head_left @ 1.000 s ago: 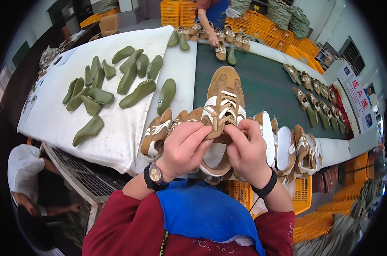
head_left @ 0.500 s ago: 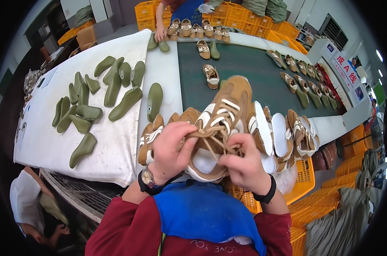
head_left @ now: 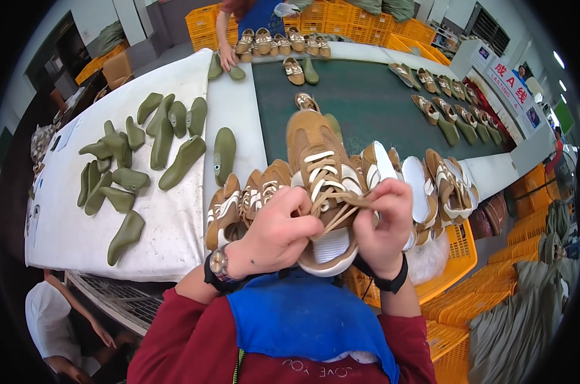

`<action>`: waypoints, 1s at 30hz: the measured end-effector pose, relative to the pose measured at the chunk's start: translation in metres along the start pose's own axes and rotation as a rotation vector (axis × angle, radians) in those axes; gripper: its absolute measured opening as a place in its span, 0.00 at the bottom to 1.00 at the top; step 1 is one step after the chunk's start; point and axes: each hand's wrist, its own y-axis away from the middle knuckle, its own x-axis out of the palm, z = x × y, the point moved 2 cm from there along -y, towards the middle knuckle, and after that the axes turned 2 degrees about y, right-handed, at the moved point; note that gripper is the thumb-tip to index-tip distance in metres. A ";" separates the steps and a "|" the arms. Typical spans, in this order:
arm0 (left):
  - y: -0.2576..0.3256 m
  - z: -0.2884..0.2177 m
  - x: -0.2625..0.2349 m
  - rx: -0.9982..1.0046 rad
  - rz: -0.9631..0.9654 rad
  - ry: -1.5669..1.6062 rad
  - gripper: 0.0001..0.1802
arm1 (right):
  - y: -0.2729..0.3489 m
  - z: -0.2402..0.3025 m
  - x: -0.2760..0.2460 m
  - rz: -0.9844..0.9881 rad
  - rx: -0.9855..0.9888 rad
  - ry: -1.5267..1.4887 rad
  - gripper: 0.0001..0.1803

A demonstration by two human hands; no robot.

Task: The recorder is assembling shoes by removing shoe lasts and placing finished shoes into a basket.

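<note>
A brown sneaker (head_left: 305, 133) with white trim stands in front of me, its toe pointing away and its heel toward my apron. Tan laces (head_left: 337, 211) cross its tongue and are drawn out between my two hands. My left hand (head_left: 278, 229) is closed at the left side of the opening, fingers pinching a lace. On the right, my right hand (head_left: 386, 221) pinches a gathered part of the laces between thumb and fingers. Whether a knot has formed is hard to make out. Matching sneakers (head_left: 224, 211) sit close on both sides.
Green shoe lasts (head_left: 186, 160) lie scattered on the white table (head_left: 175, 249) at left. Beyond the sneaker runs a green conveyor belt (head_left: 360, 109) carrying shoes and lasts. Across it a person's hand (head_left: 228, 57) touches lasts. Yellow crates (head_left: 459, 246) stand at right; another person (head_left: 50, 313) is lower left.
The sneaker has turned from leaning right to pointing straight away. My right hand has moved rightward and up with the laces, and my left hand has moved right and slightly down.
</note>
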 end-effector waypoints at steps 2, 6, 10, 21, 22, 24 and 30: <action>0.004 0.002 0.002 0.008 0.029 0.073 0.09 | 0.002 -0.010 -0.004 -0.053 0.088 -0.019 0.15; 0.008 0.016 0.006 -0.120 0.013 0.245 0.11 | 0.003 -0.011 -0.002 0.042 0.208 -0.173 0.13; 0.006 0.024 0.007 -0.221 -0.207 0.046 0.13 | -0.003 0.018 -0.008 0.360 -0.004 0.204 0.15; 0.013 0.084 -0.028 -0.389 -0.114 -0.001 0.25 | 0.025 0.007 -0.076 0.377 0.249 0.050 0.20; 0.021 0.116 -0.041 -0.404 -0.112 -0.143 0.26 | 0.031 0.009 -0.096 0.269 0.441 0.076 0.16; 0.039 0.181 -0.064 -0.574 0.013 -0.443 0.27 | 0.043 0.006 -0.134 -0.081 0.657 0.050 0.13; 0.095 0.330 -0.073 -1.149 0.622 -0.687 0.48 | 0.129 -0.010 -0.265 -0.645 0.710 0.391 0.21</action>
